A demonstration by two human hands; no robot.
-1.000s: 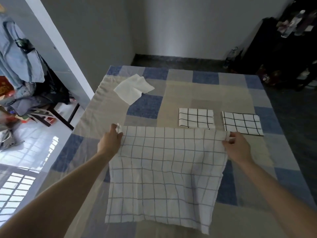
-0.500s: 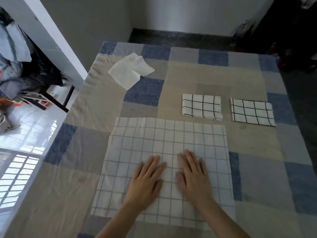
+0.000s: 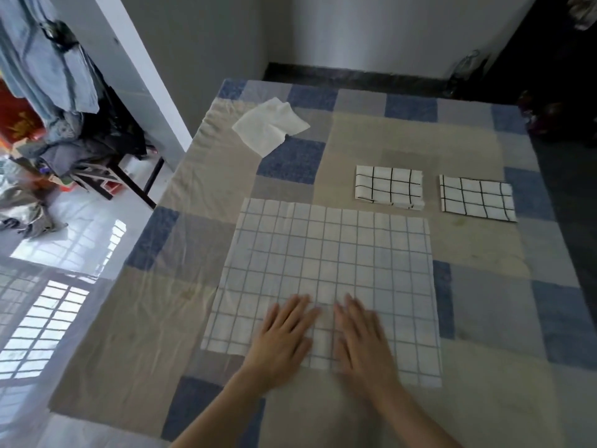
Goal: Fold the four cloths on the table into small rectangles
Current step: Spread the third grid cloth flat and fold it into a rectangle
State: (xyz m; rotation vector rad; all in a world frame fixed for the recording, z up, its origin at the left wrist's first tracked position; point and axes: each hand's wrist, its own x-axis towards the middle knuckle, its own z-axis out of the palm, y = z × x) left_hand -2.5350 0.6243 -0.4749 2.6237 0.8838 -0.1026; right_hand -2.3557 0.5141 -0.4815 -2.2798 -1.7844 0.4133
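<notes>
A large white cloth with a thin blue grid [image 3: 326,263] lies spread flat on the table in front of me. My left hand [image 3: 281,341] and my right hand [image 3: 361,344] rest palm-down side by side on its near edge, fingers spread, holding nothing. Two folded white cloths with black grid lines lie beyond it: one [image 3: 388,187] at centre right, the other [image 3: 476,198] further right. A plain white cloth [image 3: 269,126] lies loosely unfolded at the far left of the table.
The table wears a blue, grey and beige patchwork cover [image 3: 403,137]. Its left edge drops to a shiny tiled floor [image 3: 64,253]. A chair piled with clothes [image 3: 64,130] stands left. Dark furniture [image 3: 555,76] sits at the far right.
A second ago my hands held the big cloth's far corners. They let go, laid it flat, and have slid along its middle toward me to the near edge.
</notes>
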